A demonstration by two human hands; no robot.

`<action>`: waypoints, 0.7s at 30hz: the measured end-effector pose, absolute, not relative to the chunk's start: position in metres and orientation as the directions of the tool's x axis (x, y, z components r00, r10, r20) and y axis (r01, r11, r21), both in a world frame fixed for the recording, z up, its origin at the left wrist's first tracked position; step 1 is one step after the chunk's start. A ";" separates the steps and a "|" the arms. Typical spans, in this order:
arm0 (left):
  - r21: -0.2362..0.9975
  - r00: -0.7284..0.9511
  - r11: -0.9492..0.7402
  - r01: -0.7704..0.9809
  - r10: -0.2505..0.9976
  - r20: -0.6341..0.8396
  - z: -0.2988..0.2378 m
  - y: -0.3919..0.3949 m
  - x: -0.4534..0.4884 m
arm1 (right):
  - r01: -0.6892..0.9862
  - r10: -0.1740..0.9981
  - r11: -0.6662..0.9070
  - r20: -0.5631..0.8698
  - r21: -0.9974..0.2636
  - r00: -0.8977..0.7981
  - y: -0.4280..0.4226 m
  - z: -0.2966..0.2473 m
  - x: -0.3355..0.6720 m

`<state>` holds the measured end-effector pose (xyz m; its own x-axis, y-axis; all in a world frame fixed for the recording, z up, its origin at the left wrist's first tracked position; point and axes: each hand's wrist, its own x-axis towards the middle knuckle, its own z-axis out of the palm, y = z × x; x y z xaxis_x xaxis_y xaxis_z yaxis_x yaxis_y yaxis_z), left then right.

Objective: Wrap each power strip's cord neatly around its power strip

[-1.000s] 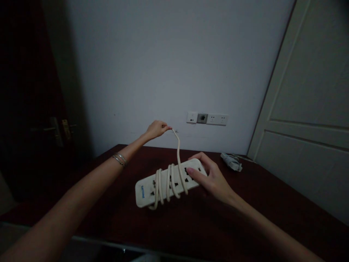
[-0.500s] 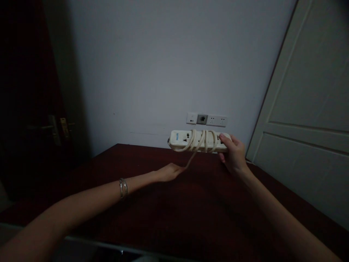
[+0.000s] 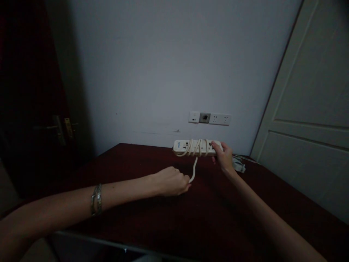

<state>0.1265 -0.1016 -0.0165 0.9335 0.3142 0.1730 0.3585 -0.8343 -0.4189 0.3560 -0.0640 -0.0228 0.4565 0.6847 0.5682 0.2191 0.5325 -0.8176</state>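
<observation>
A white power strip (image 3: 179, 146) is held up above the dark red table, its sockets facing me. Its cream cord (image 3: 194, 168) loops around the middle several times, and a loose length hangs from the underside. My right hand (image 3: 224, 156) grips the strip's right end, thumb on the front face and fingers behind. Lower and to the left, my left hand (image 3: 173, 181) is closed around the loose length of cord. The cord's far end is hidden in or behind that fist. A silver bracelet (image 3: 96, 199) circles my left wrist.
The dark red table (image 3: 152, 160) reaches back to the wall, where a row of wall sockets (image 3: 209, 118) is mounted. A pale bundle (image 3: 239, 164) lies behind my right wrist. A white panelled door (image 3: 308, 109) stands right; a dark door with a handle (image 3: 58, 127) is left.
My left hand has come lower and nearer with the cord. The power strip and my right hand have sunk a little, and the pale bundle behind the wrist now shows.
</observation>
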 end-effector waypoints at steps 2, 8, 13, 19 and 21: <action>-0.517 0.959 -0.809 0.279 0.262 0.108 -0.003 -0.102 0.125 | 0.252 0.696 0.500 0.557 -0.829 0.453 -0.061 -0.031 0.353; -0.608 0.977 -0.774 0.179 0.214 0.016 0.028 -0.108 0.134 | 0.298 0.739 0.446 0.535 -0.844 0.410 -0.055 -0.058 0.338; -0.671 0.989 -0.734 -0.102 -0.001 -0.149 0.014 -0.120 0.147 | 0.292 0.763 0.426 0.513 -0.857 0.394 -0.053 -0.062 0.328; -0.650 0.994 -0.752 -0.108 -0.084 -0.067 -0.024 -0.125 0.158 | 0.246 0.789 0.395 0.464 -0.885 0.403 -0.046 -0.057 0.327; -0.664 0.991 -0.738 -0.122 -0.126 -0.042 -0.023 -0.125 0.160 | 0.258 0.785 0.389 0.465 -0.884 0.410 -0.043 -0.057 0.328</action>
<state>0.1595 -0.1254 -0.0228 0.9912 -0.1256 -0.0423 -0.1218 -0.7377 -0.6640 0.3281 -0.0432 -0.0574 0.4098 0.7847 0.4650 0.2576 0.3894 -0.8843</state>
